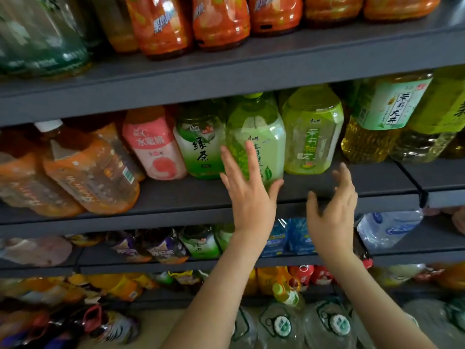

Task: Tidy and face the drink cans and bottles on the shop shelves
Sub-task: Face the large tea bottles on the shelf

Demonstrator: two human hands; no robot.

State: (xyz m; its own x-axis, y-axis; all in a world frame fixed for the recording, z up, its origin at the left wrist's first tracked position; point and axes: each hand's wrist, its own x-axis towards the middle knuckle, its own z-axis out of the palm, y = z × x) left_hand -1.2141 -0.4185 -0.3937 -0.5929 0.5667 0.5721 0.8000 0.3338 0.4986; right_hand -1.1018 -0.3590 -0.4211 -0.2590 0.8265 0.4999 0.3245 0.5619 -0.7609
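Note:
Large drink bottles stand in a row on the grey middle shelf (pixel 339 187). My left hand (pixel 247 190) is spread open with straight fingers against the front of a pale green tea bottle (pixel 266 137). To its left stands a green tea bottle (pixel 201 144), to its right a yellow-green pomelo tea bottle (pixel 313 132). My right hand (pixel 333 212) hovers open in front of the shelf edge, below the pomelo bottle, fingers loosely bent and holding nothing.
A pink peach drink (pixel 153 147) and orange tea bottles (pixel 90 170) stand further left; yellow tea bottles (pixel 380 119) stand to the right. Orange juice bottles (pixel 219 18) line the shelf above. Lower shelves hold smaller bottles, water packs (pixel 387 229) and big water jugs (pixel 327 323).

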